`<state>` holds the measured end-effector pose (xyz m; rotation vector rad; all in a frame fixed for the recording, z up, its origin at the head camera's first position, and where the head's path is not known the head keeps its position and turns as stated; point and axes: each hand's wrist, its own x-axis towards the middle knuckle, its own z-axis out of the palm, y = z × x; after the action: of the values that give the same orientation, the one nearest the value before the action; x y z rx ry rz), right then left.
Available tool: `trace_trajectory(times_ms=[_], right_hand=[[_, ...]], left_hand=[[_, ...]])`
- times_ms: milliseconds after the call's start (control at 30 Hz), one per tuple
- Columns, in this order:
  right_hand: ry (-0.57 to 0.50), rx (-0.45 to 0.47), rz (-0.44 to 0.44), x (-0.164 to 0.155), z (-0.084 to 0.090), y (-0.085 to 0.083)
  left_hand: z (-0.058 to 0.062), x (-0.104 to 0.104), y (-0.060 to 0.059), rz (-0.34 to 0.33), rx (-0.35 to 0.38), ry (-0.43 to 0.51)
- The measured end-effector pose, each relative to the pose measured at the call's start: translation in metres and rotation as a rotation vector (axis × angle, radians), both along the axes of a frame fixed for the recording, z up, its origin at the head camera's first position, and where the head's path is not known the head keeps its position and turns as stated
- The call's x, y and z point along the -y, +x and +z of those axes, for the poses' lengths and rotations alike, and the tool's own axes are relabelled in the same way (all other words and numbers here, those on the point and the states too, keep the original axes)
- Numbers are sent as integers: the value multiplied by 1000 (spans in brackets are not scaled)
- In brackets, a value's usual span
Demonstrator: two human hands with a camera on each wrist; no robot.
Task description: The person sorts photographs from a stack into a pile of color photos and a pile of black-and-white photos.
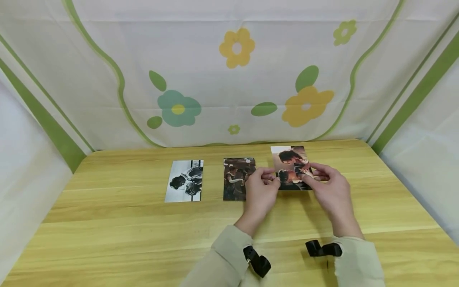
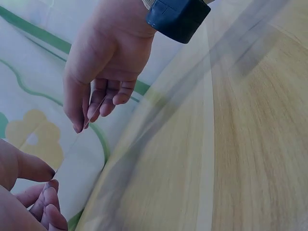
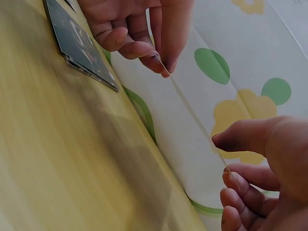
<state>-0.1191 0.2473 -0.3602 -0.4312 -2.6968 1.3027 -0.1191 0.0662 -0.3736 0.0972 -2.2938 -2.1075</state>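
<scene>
Both hands hold one photo card [image 1: 287, 157] at the right of the table, showing two people in warm reddish tones. My left hand [image 1: 261, 192] pinches its left edge between thumb and fingers; my right hand [image 1: 332, 192] pinches the right edge. From the right wrist view the card [image 3: 192, 113] appears edge-on as a thin line, raised off the tabletop. Beside the left hand lies a dark photo card [image 1: 234, 181], partly covered by that hand. In the right wrist view this is a small stack of cards [image 3: 79, 43].
Farther left on the wooden table [image 1: 118, 227] lies a black-and-white photo card [image 1: 184, 181]. White cloth with flower prints [image 1: 215, 79] rises behind the table and along both sides. Each wrist wears a black strap with a camera [image 1: 257, 261].
</scene>
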Motion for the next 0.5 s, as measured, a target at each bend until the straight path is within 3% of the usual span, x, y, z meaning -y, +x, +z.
trace_trajectory(times_ms=[267,500], right_hand=[[-38,48,-19,-7,-7,-2],[101,54,3,-14,-38,-7]], left_hand=[[-5,-9,-1,-24,29,-44],[-21,-18,-6,-79,25,-319]])
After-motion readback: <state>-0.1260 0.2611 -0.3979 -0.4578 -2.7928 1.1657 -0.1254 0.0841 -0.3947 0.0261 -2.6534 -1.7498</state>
